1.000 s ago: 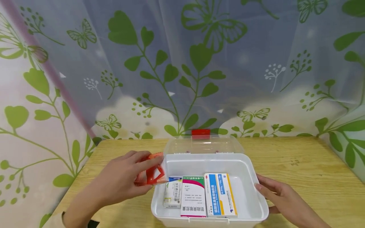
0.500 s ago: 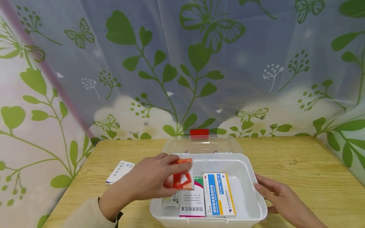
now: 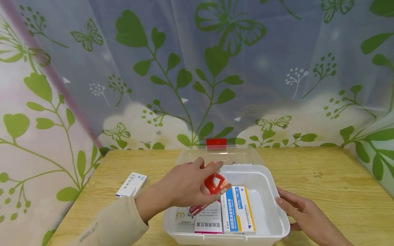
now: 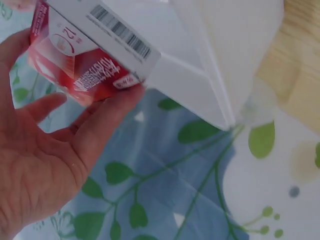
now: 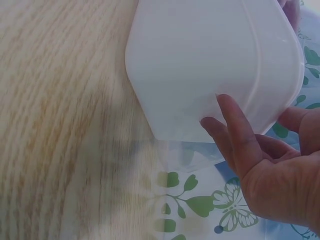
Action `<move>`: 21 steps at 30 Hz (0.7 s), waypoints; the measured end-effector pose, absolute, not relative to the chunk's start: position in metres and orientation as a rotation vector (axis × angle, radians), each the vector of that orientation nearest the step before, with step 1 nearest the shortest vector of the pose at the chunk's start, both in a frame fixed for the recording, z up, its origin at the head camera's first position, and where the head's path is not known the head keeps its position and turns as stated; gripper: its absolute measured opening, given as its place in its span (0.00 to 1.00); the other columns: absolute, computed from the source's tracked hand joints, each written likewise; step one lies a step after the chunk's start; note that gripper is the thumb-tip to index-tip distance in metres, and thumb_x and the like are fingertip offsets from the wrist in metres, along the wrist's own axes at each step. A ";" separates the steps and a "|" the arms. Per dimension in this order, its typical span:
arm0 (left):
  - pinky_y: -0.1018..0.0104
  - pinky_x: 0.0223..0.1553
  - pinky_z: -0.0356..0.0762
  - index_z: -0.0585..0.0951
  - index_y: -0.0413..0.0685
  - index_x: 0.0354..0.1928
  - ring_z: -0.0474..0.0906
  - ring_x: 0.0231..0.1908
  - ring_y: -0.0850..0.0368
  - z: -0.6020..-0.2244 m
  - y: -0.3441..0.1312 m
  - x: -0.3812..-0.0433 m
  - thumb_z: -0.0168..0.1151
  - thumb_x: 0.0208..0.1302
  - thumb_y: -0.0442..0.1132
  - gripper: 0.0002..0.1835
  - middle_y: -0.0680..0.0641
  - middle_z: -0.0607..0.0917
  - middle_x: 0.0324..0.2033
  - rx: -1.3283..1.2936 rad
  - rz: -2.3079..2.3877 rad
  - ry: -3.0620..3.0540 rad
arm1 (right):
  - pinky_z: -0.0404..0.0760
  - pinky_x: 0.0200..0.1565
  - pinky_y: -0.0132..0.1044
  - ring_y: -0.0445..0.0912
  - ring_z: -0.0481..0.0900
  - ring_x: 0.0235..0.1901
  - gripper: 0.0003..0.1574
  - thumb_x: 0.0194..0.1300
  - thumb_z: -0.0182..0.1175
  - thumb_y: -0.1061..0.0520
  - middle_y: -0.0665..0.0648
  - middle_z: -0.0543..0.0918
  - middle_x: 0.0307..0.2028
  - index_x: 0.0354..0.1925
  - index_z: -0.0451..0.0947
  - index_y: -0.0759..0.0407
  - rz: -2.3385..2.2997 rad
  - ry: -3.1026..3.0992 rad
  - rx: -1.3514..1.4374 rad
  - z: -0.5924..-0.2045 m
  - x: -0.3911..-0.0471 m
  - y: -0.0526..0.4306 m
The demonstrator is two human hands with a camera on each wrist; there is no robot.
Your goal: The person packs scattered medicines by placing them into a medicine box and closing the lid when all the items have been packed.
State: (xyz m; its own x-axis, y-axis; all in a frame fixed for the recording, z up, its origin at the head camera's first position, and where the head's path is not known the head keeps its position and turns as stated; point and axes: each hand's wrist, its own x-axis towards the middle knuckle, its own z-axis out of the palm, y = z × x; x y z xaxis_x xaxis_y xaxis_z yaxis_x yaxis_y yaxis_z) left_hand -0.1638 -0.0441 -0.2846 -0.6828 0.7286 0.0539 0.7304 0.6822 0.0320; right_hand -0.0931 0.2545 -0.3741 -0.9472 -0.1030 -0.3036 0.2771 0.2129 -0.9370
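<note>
My left hand (image 3: 181, 182) pinches a red and white medicine box (image 3: 212, 184) between thumb and fingers, tilted above the left part of a white plastic storage box (image 3: 261, 227). In the left wrist view, the medicine box (image 4: 87, 62) shows a barcode on its white side. Under it, partly covered, lie a small white medicine box (image 3: 183, 217) and a white, green and magenta one (image 3: 207, 223). Beside them lies a blue, white and orange medicine box (image 3: 237, 210). My right hand (image 3: 303, 212) holds the storage box's right side, thumb at the rim, fingers against the outer wall (image 5: 200, 65).
Another white medicine box (image 3: 131, 184) lies on the wooden table (image 3: 323, 181), left of the storage box. A clear lid (image 3: 243, 155) with a red latch (image 3: 216, 143) is folded back behind it. Patterned cloth (image 3: 271, 85) hangs along the table's far edge.
My left hand has carried the red medicine box rightward, from the storage box's left edge to over its contents, and tilted it. The white box on the table came into view. My right hand stays put.
</note>
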 end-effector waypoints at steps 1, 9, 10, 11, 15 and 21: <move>0.73 0.23 0.69 0.61 0.67 0.64 0.67 0.26 0.61 -0.285 -0.041 -0.163 0.50 0.51 0.67 0.36 0.50 0.71 0.37 -1.221 -0.100 -2.892 | 0.79 0.33 0.48 0.53 0.76 0.42 0.42 0.62 0.51 0.43 0.68 0.59 0.61 0.66 0.50 0.60 -1.796 2.187 0.163 -0.374 -0.093 0.254; 0.67 0.28 0.69 0.67 0.61 0.58 0.70 0.33 0.57 -0.295 -0.021 -0.164 0.51 0.50 0.67 0.34 0.48 0.73 0.41 -1.084 -0.117 -3.094 | 0.79 0.33 0.48 0.54 0.76 0.42 0.40 0.63 0.50 0.44 0.68 0.59 0.61 0.66 0.50 0.61 -1.812 2.181 0.142 -0.375 -0.091 0.256; 0.67 0.27 0.69 0.67 0.61 0.58 0.70 0.33 0.56 -0.296 -0.020 -0.164 0.51 0.49 0.67 0.34 0.47 0.73 0.42 -1.050 -0.135 -3.115 | 0.79 0.33 0.48 0.54 0.76 0.42 0.40 0.63 0.50 0.44 0.68 0.59 0.61 0.66 0.50 0.61 -1.814 2.180 0.144 -0.375 -0.092 0.256; 0.67 0.27 0.69 0.67 0.61 0.58 0.70 0.33 0.55 -0.297 -0.018 -0.165 0.52 0.49 0.68 0.35 0.47 0.72 0.43 -1.013 -0.154 -3.141 | 0.79 0.33 0.48 0.54 0.76 0.42 0.41 0.63 0.50 0.44 0.68 0.59 0.61 0.66 0.50 0.61 -1.816 2.180 0.148 -0.375 -0.092 0.256; 0.68 0.25 0.69 0.69 0.59 0.56 0.70 0.31 0.54 -0.305 -0.017 -0.167 0.54 0.47 0.68 0.36 0.46 0.71 0.45 -0.909 -0.186 -3.211 | 0.79 0.34 0.49 0.55 0.76 0.42 0.41 0.63 0.49 0.44 0.69 0.58 0.61 0.66 0.49 0.61 -1.838 2.155 0.144 -0.376 -0.091 0.256; 0.67 0.28 0.70 0.70 0.54 0.51 0.68 0.29 0.56 -0.321 -0.018 -0.168 0.55 0.45 0.69 0.36 0.45 0.72 0.42 -0.899 -0.183 -3.277 | 0.79 0.34 0.49 0.55 0.77 0.41 0.41 0.63 0.50 0.43 0.68 0.58 0.61 0.67 0.49 0.60 -1.840 2.148 0.158 -0.377 -0.092 0.255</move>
